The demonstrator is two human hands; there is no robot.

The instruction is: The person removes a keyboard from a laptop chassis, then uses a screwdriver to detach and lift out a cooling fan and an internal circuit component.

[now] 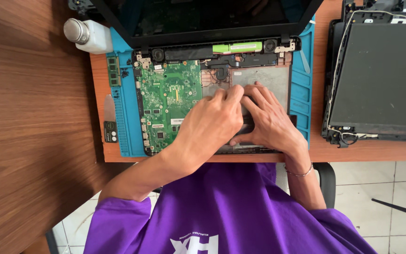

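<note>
Fingers of my left hand (211, 123) and right hand (268, 123) press together, curled narrow, on a dark part inside the opened laptop (264, 80), beside its green board (167, 96); whether they grip it I cannot tell. Around it lie a blue mat (127, 122), a white bottle (90, 35) and another laptop shell (381, 75) well apart.

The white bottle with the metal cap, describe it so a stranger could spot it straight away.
Start at the opened laptop on the blue mat. Just past the mat's far left corner lies the white bottle, on its side. Its rounded silver cap sets it apart from the flat parts nearby.
</note>
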